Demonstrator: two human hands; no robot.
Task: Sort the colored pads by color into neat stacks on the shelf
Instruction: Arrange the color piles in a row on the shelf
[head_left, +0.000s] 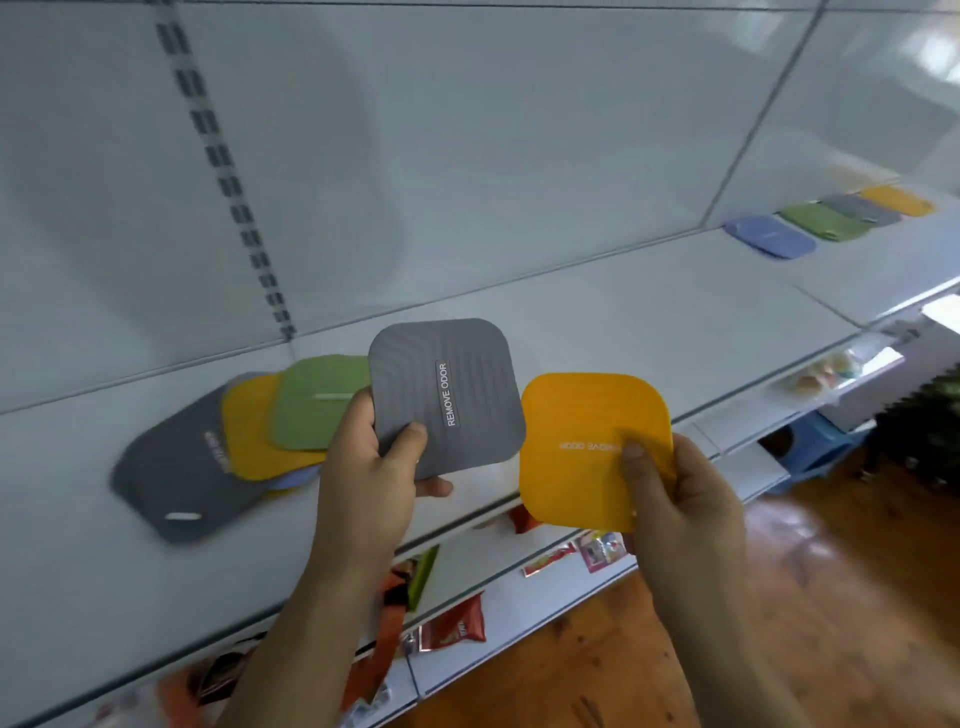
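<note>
Right hand (675, 499) pinching yellow pad (587, 447) at near shelf edge; left hand (371, 467) gripping gray pad (447, 397) just beside it. Mixed pile (234, 447) lying overlapped at left on white shelf (649, 322). Far right, blue pad (769, 236), green pad (823, 221), another gray and yellow sitting in row.

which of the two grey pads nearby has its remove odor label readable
The grey pad held up in the left hand: its white label is sharp. The darker grey pad lying in the shelf pile shows only blurred lettering.
</note>
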